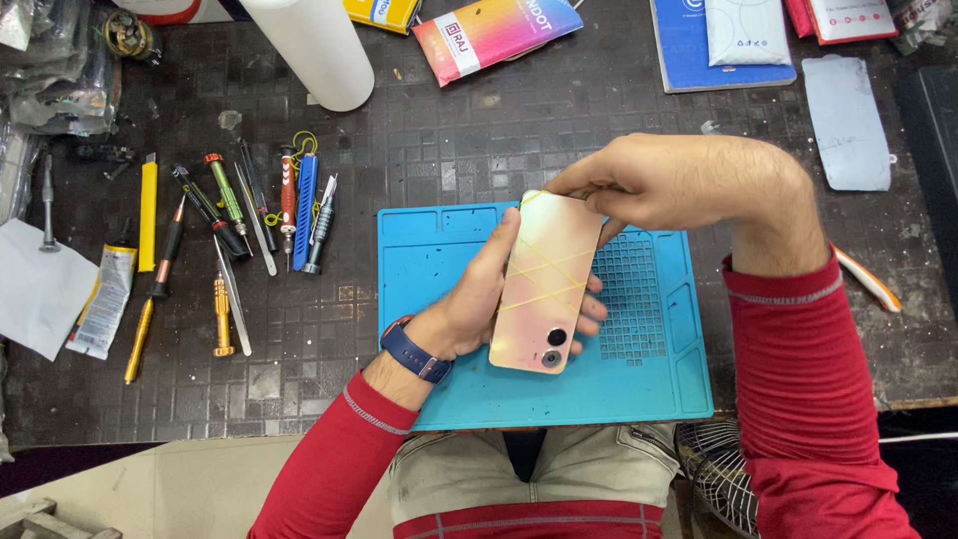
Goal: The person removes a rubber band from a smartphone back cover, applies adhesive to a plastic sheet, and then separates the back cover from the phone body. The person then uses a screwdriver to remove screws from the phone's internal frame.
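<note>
While our left hand (469, 304) cradles the phone (547, 279) from below, its fingers (591, 304) wrapped round the lower half and showing past the right edge, our right hand (679, 180) pinches the top end between thumb and fingertips, so both hands are clenched on it. The phone is held back-up just above the blue work mat (439, 384), camera lenses toward us, with thin yellowish bands crossing its pinkish-gold back. We judge it light, stiff and rather slippery, the glossy back likely fragile, so the long edges and the two ends look the safest places to hold, away from the lenses. The mat lies at the near edge of the desk (419, 130), about the middle. Toward the left edge we see a row of screwdrivers and tweezers (235, 220); a white roll (314, 45) stands near the far edge.
</note>
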